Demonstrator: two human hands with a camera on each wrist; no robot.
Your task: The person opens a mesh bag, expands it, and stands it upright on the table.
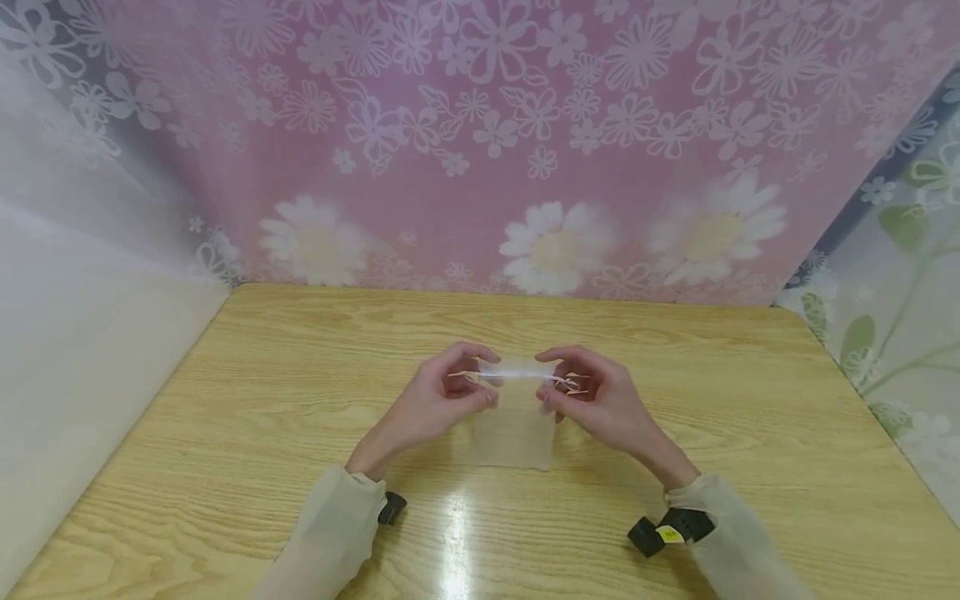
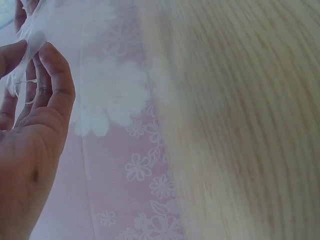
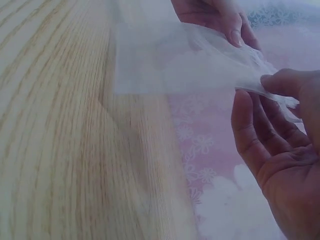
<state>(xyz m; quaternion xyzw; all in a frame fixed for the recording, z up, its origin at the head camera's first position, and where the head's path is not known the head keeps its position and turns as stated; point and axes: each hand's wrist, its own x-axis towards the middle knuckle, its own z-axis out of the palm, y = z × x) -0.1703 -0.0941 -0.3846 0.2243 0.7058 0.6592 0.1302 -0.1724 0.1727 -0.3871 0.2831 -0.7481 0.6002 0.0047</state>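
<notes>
A small sheer white drawstring pouch (image 1: pixel 516 433) hangs over the table between the two hands, its mouth side up and its thin cords showing at both ends. My left hand (image 1: pixel 435 393) pinches the left end of the mouth between thumb and fingers. On the other side my right hand (image 1: pixel 603 398) grips the right end the same way. The right wrist view shows the pouch's body (image 3: pixel 150 62) stretched flat, with gathered fabric at the fingers. Only a bunched part of the pouch (image 2: pixel 35 44) shows in the left wrist view.
A wood-grain table (image 1: pixel 225 433) lies below, with a bright reflection near its front. Behind it hangs a pink flowered curtain (image 1: pixel 435 192). Pale sheets flank the table on both sides. Black straps with small devices (image 1: pixel 647 537) sit at the wrists, below cream sleeves.
</notes>
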